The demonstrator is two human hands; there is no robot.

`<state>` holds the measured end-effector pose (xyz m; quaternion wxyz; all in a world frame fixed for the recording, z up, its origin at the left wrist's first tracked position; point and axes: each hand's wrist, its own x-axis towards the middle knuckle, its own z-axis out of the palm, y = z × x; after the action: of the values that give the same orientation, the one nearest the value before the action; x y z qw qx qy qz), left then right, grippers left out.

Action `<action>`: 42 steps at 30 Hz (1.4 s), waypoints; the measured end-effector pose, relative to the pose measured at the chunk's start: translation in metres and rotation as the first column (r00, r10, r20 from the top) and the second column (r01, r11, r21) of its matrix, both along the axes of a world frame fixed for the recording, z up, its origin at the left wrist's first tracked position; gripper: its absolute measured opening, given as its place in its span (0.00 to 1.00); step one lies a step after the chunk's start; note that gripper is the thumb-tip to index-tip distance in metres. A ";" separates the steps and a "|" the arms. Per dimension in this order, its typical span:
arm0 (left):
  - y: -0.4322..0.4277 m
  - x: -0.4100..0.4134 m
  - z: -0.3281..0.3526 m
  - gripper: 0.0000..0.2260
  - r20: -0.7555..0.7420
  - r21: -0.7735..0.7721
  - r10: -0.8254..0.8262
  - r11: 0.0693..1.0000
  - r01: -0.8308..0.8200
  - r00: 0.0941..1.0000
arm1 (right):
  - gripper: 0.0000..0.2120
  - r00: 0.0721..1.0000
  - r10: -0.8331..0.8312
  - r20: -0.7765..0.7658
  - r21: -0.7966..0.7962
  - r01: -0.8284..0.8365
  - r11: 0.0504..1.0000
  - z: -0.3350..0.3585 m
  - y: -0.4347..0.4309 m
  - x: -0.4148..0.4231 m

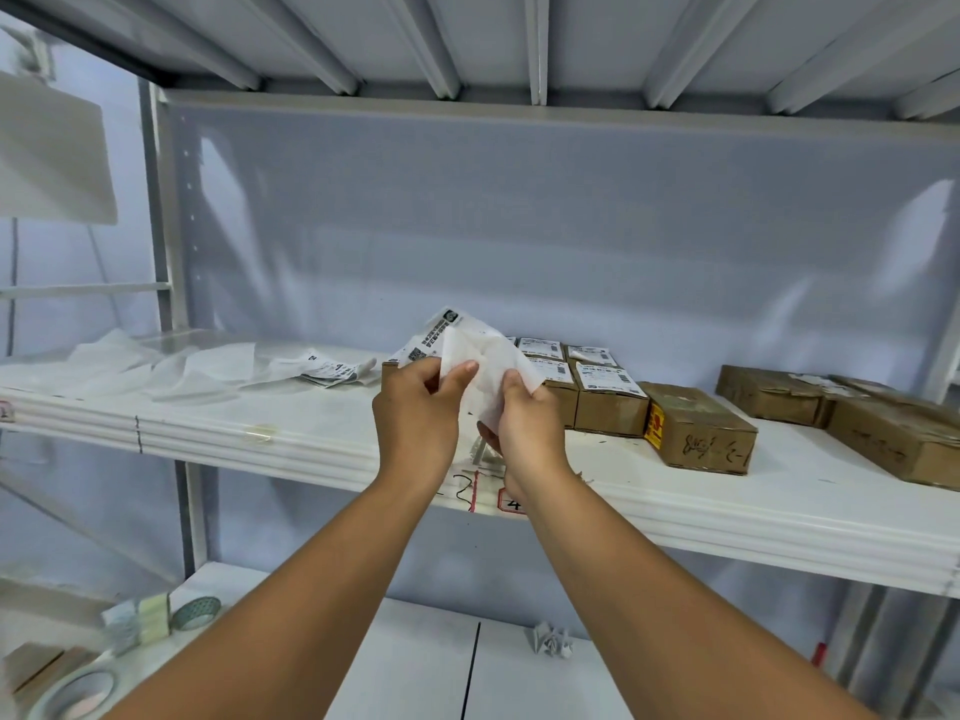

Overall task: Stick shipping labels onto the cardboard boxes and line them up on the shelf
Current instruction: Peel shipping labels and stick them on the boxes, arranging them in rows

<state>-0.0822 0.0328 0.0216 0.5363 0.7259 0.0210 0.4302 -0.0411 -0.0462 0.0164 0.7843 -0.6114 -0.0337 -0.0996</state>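
— Label (434, 335) first: where is it?
— Held up in both hands in front of the shelf (260, 413), over its front edge. The printed part sticks up and to the left past the left fingertips.
— And the hands?
— The left hand (415, 413) pinches the label's lower edge between thumb and forefinger, with the other fingers curled under. The right hand (527, 423) has its fingers curled round the white backing (491, 368), thumb on top. The two hands are close together and the paper spans the gap between them. I cannot tell how far the label has come off the backing.
— What is behind them?
— Just behind the right hand is a tight cluster of small boxes (605, 402) on the shelf, each with a white label on its top.
— Further right?
— A bare box (701, 433) sits just beside the cluster, with a yellow and red sticker on its side and scrawl on its front. Two worn boxes (883, 439) lie near the right edge, apart from it.
— To the left?
— A small stack of labels (335, 371), and beyond it loose white sheets (156, 368) strewn along the shelf.
— Below?
— On the lower board (415, 667) there is a crumpled paper (553, 640), and tape rolls (196, 613) at the left.
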 end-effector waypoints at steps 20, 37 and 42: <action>0.006 0.015 0.001 0.13 -0.177 -0.524 -0.290 0.836 0.159 0.941 | 0.23 0.963 -0.179 0.201 -0.459 0.254 0.851 0.000 -0.031 0.006; 0.029 0.046 -0.006 0.06 -0.057 -0.819 -0.430 0.536 0.204 0.901 | 0.22 0.985 -0.097 0.141 -0.651 0.166 0.741 0.011 -0.055 0.019; 0.028 0.060 -0.008 0.02 -0.077 -0.860 -0.480 0.476 0.185 0.874 | 0.22 0.986 -0.122 0.114 -0.678 0.167 0.716 0.009 -0.066 0.032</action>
<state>-0.0226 0.0605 0.0135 0.8776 0.4308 0.1616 0.1348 -0.0087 -0.1125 0.0256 0.4920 -0.8547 -0.0439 -0.1596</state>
